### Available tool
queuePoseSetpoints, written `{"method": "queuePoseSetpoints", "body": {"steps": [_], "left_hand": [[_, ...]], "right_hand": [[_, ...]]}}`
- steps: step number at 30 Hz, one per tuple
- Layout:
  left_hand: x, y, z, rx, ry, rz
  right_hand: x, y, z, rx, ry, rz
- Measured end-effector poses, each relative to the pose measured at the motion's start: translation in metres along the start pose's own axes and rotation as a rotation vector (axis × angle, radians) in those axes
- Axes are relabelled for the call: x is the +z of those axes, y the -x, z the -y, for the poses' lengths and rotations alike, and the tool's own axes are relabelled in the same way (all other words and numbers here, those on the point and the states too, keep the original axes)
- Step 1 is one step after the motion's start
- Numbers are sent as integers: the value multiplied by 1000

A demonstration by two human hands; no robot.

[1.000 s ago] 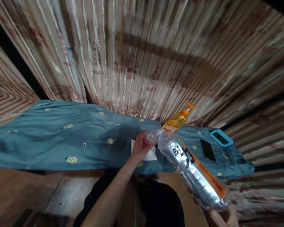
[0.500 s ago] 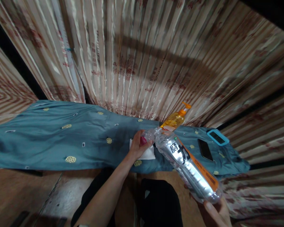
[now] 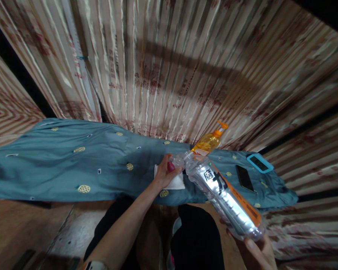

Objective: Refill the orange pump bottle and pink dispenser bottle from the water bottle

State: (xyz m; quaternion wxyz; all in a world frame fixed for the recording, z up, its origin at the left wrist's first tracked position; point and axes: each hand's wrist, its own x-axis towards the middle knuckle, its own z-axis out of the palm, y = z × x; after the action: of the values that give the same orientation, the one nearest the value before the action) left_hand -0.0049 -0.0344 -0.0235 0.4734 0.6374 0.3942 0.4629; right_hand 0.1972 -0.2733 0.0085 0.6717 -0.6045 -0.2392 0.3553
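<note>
From the head camera, above the teal cloth [image 3: 73, 165], the clear bottle [image 3: 222, 198] slants from lower right up-left: right hand [image 3: 256, 253] cradles its base, left hand [image 3: 165, 174] pinches its neck (cap end, nearer the tissue [image 3: 177, 182]).

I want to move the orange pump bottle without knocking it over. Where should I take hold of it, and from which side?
Grip the pump bottle round its wide amber body, below the thin pump head. Come from the right, since the left hand and the clear plastic bottle crowd its front and left.
</note>
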Motion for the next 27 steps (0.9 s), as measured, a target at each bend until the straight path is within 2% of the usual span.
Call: {"method": "queuePoseSetpoints", "body": {"steps": [5, 13, 19, 24, 27], "left_hand": [[2, 0, 6, 19, -23, -9], [4, -4, 11, 63, -50, 5], [6, -5, 15, 66, -105, -16], [6, -5, 16, 76, -90, -22], [6, -4, 13, 61, -93, -12]], "right_hand": [[-3, -2, -2, -6, 22, -11], [7, 1, 5, 20, 8, -9], [-3, -1, 0, 51, 30, -15], [-7, -3, -5, -1, 77, 16], [-7, -3, -7, -13, 97, -13]]}}
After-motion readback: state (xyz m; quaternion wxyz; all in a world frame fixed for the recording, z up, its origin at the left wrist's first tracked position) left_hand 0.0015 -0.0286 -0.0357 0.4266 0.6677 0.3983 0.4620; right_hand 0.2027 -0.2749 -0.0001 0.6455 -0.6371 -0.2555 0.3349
